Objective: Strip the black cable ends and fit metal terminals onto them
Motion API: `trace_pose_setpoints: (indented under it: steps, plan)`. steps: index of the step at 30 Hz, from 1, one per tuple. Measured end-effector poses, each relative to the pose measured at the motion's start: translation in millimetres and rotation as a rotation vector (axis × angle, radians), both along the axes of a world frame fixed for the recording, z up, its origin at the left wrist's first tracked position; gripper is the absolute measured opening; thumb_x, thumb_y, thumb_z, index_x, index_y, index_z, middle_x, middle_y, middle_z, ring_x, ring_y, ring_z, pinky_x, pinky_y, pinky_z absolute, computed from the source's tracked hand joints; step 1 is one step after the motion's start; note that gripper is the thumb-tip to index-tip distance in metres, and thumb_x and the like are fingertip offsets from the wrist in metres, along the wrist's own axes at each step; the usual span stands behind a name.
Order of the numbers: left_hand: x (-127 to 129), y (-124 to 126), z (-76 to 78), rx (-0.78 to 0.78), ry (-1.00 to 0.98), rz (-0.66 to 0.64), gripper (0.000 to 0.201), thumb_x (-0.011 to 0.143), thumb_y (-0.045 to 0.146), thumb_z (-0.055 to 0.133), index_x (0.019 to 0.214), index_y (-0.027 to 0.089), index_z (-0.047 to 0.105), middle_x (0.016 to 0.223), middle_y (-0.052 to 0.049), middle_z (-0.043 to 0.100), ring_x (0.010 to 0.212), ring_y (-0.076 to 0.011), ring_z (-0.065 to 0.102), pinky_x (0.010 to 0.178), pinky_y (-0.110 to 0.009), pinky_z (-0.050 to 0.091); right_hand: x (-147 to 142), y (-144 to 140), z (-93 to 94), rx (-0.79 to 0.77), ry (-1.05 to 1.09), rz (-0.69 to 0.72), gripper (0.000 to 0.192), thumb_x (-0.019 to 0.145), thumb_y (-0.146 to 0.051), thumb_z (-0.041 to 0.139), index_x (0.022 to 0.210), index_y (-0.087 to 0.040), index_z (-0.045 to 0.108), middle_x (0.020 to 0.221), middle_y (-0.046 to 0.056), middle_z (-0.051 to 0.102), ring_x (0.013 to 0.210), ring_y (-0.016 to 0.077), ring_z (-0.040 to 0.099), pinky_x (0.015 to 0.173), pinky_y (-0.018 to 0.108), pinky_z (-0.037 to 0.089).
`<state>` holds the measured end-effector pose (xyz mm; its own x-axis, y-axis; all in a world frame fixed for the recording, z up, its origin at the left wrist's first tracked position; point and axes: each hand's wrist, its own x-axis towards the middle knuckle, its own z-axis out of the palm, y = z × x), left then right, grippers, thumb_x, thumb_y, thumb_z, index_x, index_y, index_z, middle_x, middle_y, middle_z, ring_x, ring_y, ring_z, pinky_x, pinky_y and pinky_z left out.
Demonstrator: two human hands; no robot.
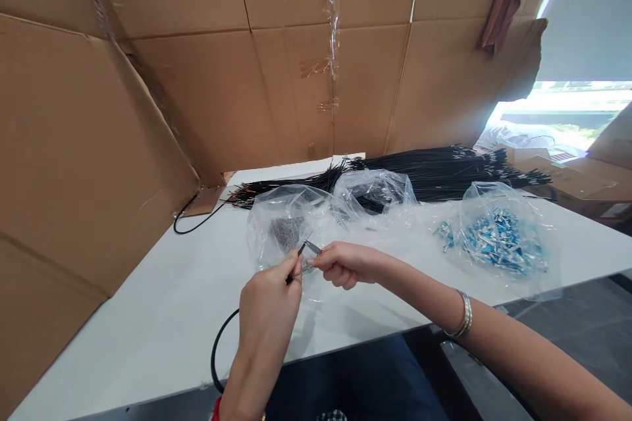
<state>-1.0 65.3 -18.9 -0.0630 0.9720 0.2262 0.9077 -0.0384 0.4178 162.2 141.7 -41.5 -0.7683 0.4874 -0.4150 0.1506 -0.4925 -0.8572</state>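
Observation:
My left hand (271, 296) is closed in a pinch on a black cable (217, 342), whose tip points up and away from me. The cable loops down behind my left wrist toward the table's front edge. My right hand (343, 263) is closed around a slim, pointed metal tool (313, 248); its exact kind is too small to tell. The tool's point meets or nearly meets the cable's tip. Just beyond both hands lies a clear plastic bag (261, 217) with a heap of small dark grey pieces (287, 233) inside.
Bundles of black cables (429, 171) lie along the back of the white table (162, 316). Another clear bag (375, 187) sits before them. At the right, a clear bag holds small blue-and-silver parts (501, 237), some spilling out. Cardboard walls (197, 92) enclose the back and left.

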Motion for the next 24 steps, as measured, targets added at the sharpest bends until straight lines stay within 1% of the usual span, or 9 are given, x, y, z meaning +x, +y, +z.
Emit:
trace_pose_setpoints:
  steps: [4,7,9,13,18,20,22,23,24]
  plan:
    - [0.4,-0.7,1.2,-0.001,0.007,0.006,0.032,0.090,0.020,0.053,0.115,0.026,0.071,0.095,-0.007,0.078,0.073,-0.0202,0.068,0.061,-0.028,0.039,2.6,2.9,2.0,-0.031,0.005,0.041,0.048,0.095,-0.028,0.050,0.055,-0.022,0.023,0.044,-0.012,0.017,0.040,0.0049,0.007,0.031,0.013,0.010]
    - [2.1,-1.0,1.7,0.000,0.009,0.025,0.032,0.090,0.020,0.053,0.116,0.026,0.071,0.097,-0.008,0.078,0.072,-0.0215,0.068,0.061,-0.029,0.039,3.6,4.2,3.4,-0.047,0.008,0.056,0.049,0.096,-0.030,0.049,0.055,-0.021,0.024,0.044,-0.012,0.017,0.040,0.0052,0.007,0.031,0.013,0.011]
    - [3.1,-1.3,1.9,0.000,0.002,0.032,0.032,0.090,0.021,0.053,0.116,0.025,0.071,0.100,-0.008,0.077,0.075,-0.0225,0.069,0.062,-0.030,0.039,3.6,4.6,3.5,-0.053,0.007,0.056,0.049,0.097,-0.031,0.049,0.056,-0.021,0.025,0.044,-0.012,0.017,0.040,0.0053,0.007,0.031,0.013,0.011]
    - [3.7,-1.5,1.9,-0.004,-0.034,0.033,0.032,0.090,0.021,0.053,0.116,0.024,0.070,0.106,-0.009,0.076,0.085,-0.0253,0.070,0.067,-0.031,0.040,1.7,3.2,2.1,-0.054,-0.010,0.039,0.050,0.097,-0.031,0.049,0.054,-0.021,0.024,0.043,-0.012,0.018,0.038,0.0047,0.008,0.031,0.013,0.010]
    - [1.3,1.8,-0.4,-0.011,-0.130,0.032,0.033,0.087,0.020,0.053,0.115,0.021,0.071,0.106,-0.011,0.076,0.086,-0.0271,0.068,0.070,-0.034,0.040,-1.5,2.1,0.6,-0.042,-0.022,-0.030,0.049,0.095,-0.027,0.051,0.053,-0.021,0.025,0.041,-0.012,0.018,0.037,0.0041,0.008,0.031,0.014,0.008]
    - [-0.3,2.4,-0.5,-0.012,-0.202,0.026,0.030,0.086,0.021,0.054,0.111,0.022,0.072,0.099,-0.010,0.077,0.078,-0.0241,0.065,0.067,-0.033,0.039,-2.5,1.2,1.1,-0.028,-0.002,-0.082,0.049,0.093,-0.029,0.053,0.054,-0.022,0.025,0.042,-0.012,0.018,0.038,0.0041,0.009,0.032,0.015,0.008]
    - [-1.5,0.6,1.5,-0.016,-0.310,0.014,0.022,0.087,0.027,0.055,0.099,0.023,0.072,0.079,-0.004,0.074,0.061,-0.0183,0.058,0.060,-0.030,0.038,-4.0,-3.7,2.8,0.017,0.042,-0.187,0.047,0.090,-0.033,0.057,0.056,-0.022,0.027,0.043,-0.013,0.018,0.039,0.0040,0.009,0.034,0.016,0.007]
    - [-1.7,-1.7,3.5,-0.018,-0.377,0.007,0.020,0.089,0.032,0.053,0.091,0.023,0.070,0.067,0.000,0.068,0.053,-0.0157,0.052,0.055,-0.029,0.037,-5.1,-8.7,4.1,0.052,0.069,-0.261,0.045,0.088,-0.035,0.059,0.057,-0.022,0.029,0.044,-0.013,0.018,0.040,0.0040,0.009,0.035,0.016,0.007]
    - [-1.6,-4.9,6.2,-0.017,-0.437,0.002,0.025,0.092,0.038,0.047,0.081,0.023,0.064,0.057,0.004,0.058,0.047,-0.0135,0.046,0.051,-0.027,0.037,-6.7,-15.7,5.4,0.092,0.098,-0.342,0.043,0.085,-0.037,0.062,0.060,-0.021,0.031,0.046,-0.013,0.018,0.040,0.0040,0.009,0.036,0.017,0.007]
